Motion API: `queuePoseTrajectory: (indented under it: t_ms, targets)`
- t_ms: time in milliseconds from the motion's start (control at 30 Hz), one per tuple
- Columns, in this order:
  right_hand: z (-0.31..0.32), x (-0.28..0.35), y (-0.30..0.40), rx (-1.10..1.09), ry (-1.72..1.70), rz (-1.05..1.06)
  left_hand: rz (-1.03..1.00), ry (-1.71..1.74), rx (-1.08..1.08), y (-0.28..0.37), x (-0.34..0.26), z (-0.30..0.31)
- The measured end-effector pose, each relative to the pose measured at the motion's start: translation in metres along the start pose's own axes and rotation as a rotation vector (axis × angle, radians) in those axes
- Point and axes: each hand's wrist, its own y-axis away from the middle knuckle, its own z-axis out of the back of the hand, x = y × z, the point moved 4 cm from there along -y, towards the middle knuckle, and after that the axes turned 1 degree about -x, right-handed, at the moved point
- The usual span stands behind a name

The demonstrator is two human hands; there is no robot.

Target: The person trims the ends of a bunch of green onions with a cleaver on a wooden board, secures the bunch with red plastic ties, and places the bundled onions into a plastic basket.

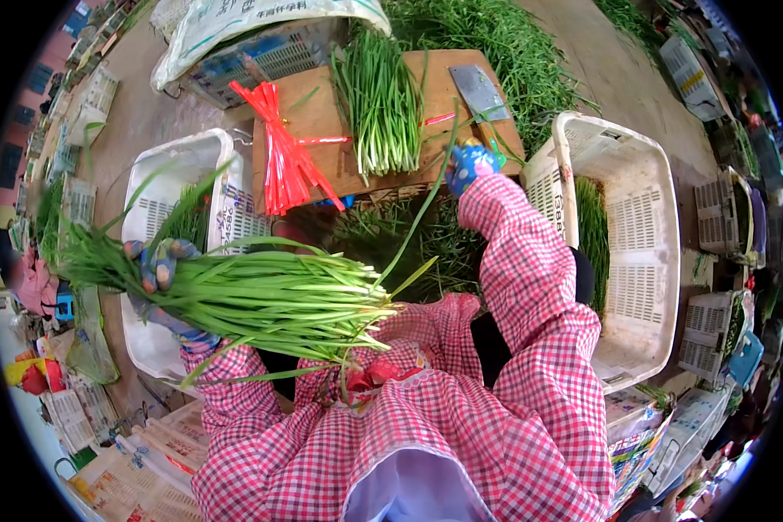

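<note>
My left hand (160, 267), in a patterned blue glove, grips a big loose bundle of garlic chives (274, 300) by the leafy end. Its pale cut ends point right, above my lap. At the front right corner of a wooden board (313, 98), my right hand (473, 168), also gloved, has curled fingers around a long single chive leaf (424, 209) that trails down to the bundle. Close to those fingers lies a cleaver (479, 91), its handle partly covered by the hand. A second chive bunch (385, 111) rests on the board over a red tie strip (326, 139).
Red plastic ties (280, 156) lie bundled at the board's left. White plastic crates flank me, left (228, 176) and right (646, 261), both with chives inside. Loose greens (483, 39) pile behind the board. A sack-covered crate (254, 72) stands at back left.
</note>
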Motion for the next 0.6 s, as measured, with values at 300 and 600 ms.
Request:
queuePoseTrajectory:
  t_ms: [300,600]
  targets:
    - [-0.057,-0.016,-0.02,0.082,0.075,0.009,-0.041,0.119,-0.398,0.027,-0.012,0.123]
    - [-0.051,0.067,0.123,0.739,-1.044,0.316,0.151,-0.313,-0.773,0.045,-0.008,0.128]
